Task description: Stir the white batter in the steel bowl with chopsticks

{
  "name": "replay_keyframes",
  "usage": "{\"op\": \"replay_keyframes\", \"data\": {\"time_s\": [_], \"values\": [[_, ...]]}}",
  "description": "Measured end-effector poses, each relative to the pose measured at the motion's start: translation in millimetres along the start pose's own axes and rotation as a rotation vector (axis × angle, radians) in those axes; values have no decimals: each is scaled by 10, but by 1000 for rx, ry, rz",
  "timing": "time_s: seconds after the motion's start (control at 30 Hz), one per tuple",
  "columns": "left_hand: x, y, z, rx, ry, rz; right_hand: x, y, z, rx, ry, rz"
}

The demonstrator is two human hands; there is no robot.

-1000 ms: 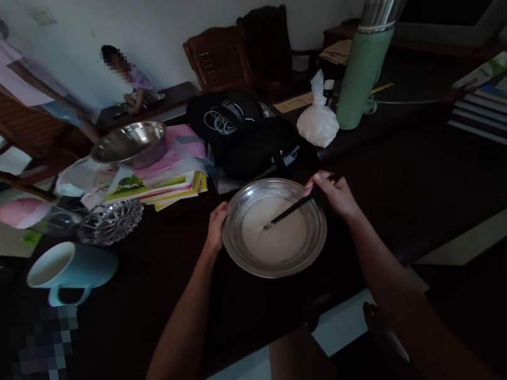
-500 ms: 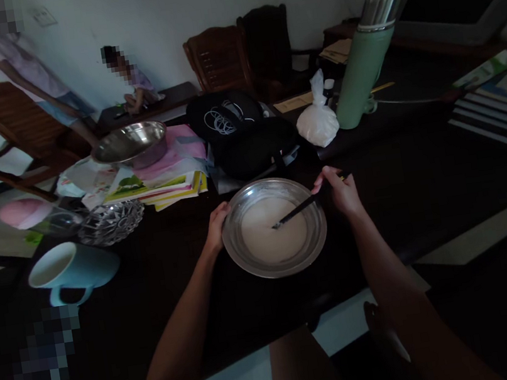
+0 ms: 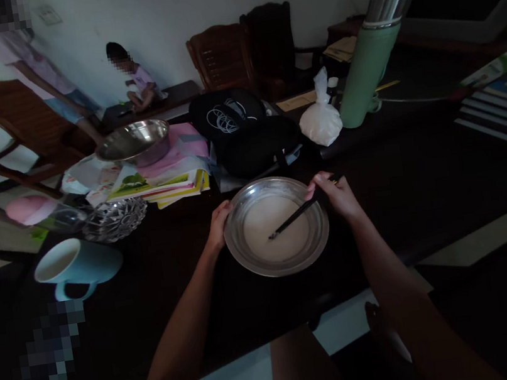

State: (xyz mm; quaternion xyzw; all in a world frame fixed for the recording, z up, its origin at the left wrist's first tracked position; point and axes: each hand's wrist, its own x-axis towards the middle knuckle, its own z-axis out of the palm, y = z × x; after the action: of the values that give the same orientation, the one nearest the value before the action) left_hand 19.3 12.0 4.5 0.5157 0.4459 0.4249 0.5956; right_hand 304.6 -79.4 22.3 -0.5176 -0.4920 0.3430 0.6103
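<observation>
A metal bowl [image 3: 282, 269] on the dark table in front of me holds a smooth, pale, milky mixture [image 3: 265, 221]. At the left of the bowl, my left hand [image 3: 220, 223] is closed on its rim. Above the right rim, my right hand [image 3: 334, 192] is wrapped round black chopsticks [image 3: 296, 215] with gold marks near the top. Their tips, coated with pale bits, reach into the mixture left of its middle. How many sticks there are is hard to make out.
To the left are a light blue mug [image 3: 88, 265], a glass dish [image 3: 115, 221] and an empty metal basin [image 3: 132, 146] on books. Behind the bowl lie a black case [image 3: 251, 143], a tied bag of white powder [image 3: 321, 124] and a green flask [image 3: 369, 71]. Two people are farther back.
The chopstick tips have moved left and slightly toward me through the mixture, with my right hand dipping a little. My left hand keeps its grip on the rim. The whole view has shifted slightly.
</observation>
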Motion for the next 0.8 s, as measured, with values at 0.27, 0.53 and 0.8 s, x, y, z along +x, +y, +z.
{"op": "replay_keyframes", "data": {"time_s": [0.27, 0.53, 0.8], "values": [[6, 12, -19, 23, -20, -25, 23, 35, -21, 29, 99, -18], [-96, 161, -229, 421, -79, 3, 43, 21, -18, 27, 127, 1], [-1176, 508, -829, 1204, 267, -41, 44, 34, -25, 3, 50, -17]]}}
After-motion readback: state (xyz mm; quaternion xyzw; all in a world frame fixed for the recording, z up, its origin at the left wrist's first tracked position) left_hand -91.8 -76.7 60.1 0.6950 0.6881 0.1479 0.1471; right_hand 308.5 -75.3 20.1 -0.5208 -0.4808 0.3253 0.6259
